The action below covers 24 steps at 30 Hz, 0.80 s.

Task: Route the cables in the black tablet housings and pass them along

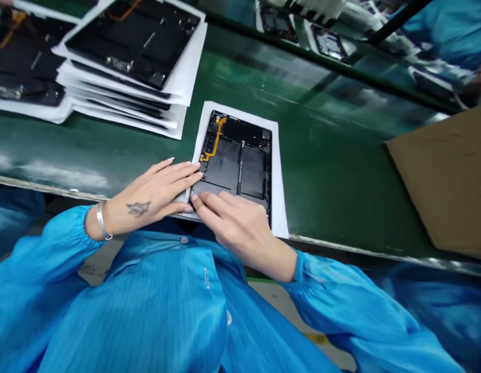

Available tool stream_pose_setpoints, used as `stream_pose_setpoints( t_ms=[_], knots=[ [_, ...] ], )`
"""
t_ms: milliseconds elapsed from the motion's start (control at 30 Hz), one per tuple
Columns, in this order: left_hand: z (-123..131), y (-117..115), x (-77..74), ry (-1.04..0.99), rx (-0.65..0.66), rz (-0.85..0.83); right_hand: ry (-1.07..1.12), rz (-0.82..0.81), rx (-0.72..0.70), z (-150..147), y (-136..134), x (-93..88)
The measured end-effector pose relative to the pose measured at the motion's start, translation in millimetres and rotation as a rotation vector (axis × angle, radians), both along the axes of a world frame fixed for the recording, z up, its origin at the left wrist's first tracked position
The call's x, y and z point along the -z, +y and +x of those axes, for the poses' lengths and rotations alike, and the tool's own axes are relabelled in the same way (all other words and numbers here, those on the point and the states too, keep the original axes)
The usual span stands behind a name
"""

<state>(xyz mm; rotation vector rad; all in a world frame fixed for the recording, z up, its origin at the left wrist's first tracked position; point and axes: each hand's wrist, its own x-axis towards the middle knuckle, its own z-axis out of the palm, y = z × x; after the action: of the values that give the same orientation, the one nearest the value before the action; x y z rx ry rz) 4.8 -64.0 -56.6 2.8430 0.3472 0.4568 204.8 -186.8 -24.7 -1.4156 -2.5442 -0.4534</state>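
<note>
An opened tablet housing (252, 173), black inside with large dark battery panels, lies on a white sheet (279, 207) near the bench's front edge. An orange flex cable (216, 142) runs down its upper left side. My left hand (158, 189) lies with fingers stretched out, their tips on the housing's left edge. My right hand (240, 220) rests over the lower part of the housing. Its fingers are curled and closed, thumb and index finger together at the lower left corner; whatever they may hold is hidden.
A stack of similar tablet housings (135, 41) with white sheets between them stands at the back left, beside another housing (26, 62). On the right is a cardboard box (446, 181). A dark rail (333, 70) crosses behind the green bench (325, 191); a person in blue is beyond.
</note>
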Motion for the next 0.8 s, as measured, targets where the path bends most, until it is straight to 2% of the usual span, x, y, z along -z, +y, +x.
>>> stream_pose_setpoints(
  t_ms=[67,167,300,400,467,567,667,800],
  knots=[
    [-1,1,-2.2,0.032,-0.016,0.019,0.105,0.066,0.048,4,-4,4.4],
    [-3,0,-6.0,0.069,-0.06,0.035,0.335,0.24,0.209,12,-19,6.6],
    [-8,-5,-7.4,0.064,-0.121,0.072,0.871,0.374,0.426,21,-41,5.5],
    [-12,-11,-6.3,0.017,-0.159,0.127,1.251,0.396,0.411,30,-52,6.7],
    [-12,-19,-6.0,-0.053,-0.171,0.173,1.271,0.391,0.34,37,-57,9.9],
    [-2,-36,-7.3,-0.166,-0.149,0.219,1.174,0.339,0.276,46,-66,20.3],
    [18,-56,-8.6,-0.223,-0.061,0.216,1.143,0.325,0.23,49,-74,34.5],
    [50,-73,-4.9,-0.258,0.04,0.188,0.95,0.321,0.234,48,-80,48.1]
  ],
)
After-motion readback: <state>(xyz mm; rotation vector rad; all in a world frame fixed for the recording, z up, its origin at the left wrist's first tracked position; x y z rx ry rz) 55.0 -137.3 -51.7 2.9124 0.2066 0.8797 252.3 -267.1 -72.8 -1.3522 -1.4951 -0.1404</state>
